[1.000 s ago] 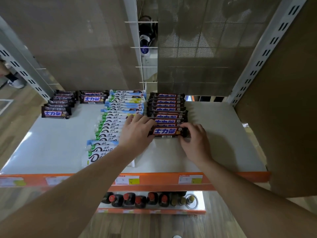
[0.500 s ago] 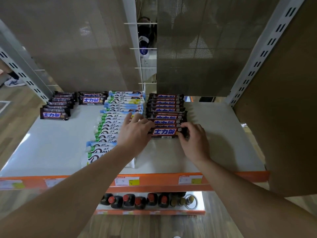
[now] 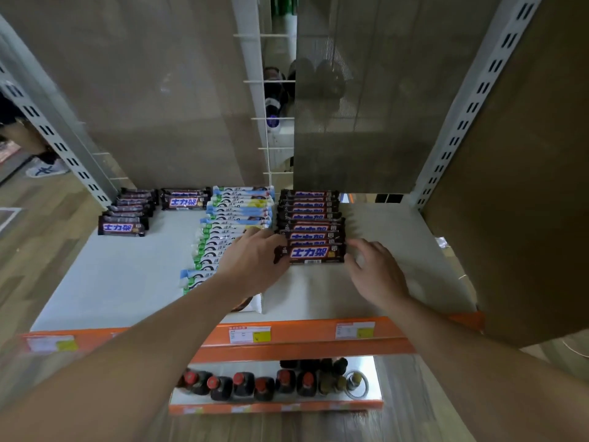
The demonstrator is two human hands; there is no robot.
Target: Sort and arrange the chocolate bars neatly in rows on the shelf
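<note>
On the white shelf (image 3: 398, 237), right of centre, a row of brown chocolate bars (image 3: 310, 215) runs from the back panel toward the orange front edge (image 3: 306, 338), each bar lying crosswise and overlapping the next. The front bar (image 3: 314, 254) of that row lies flat, label up. The left hand (image 3: 255, 263) grasps its left end, with the fingers curved over the wrapper and the thumb below it. The right hand (image 3: 377, 272) is released, its fingers spread and loosely bent, with the fingertips just beside the bar's right end; whether they touch it I cannot tell.

Just left of the brown row, and under the left forearm, a longer row of white-and-blue bars (image 3: 236, 218) reaches nearer the front edge. Well apart on the left, another brown row (image 3: 127, 213) ends in a single flat bar, and a short brown stack (image 3: 185, 200) sits at the back between the two.

Price labels (image 3: 250, 334) are fixed to the orange edge. Below it, dark bottles with red caps (image 3: 242, 384) stand on a lower shelf. A shoe (image 3: 47, 169) shows on the wooden floor at far left.
</note>
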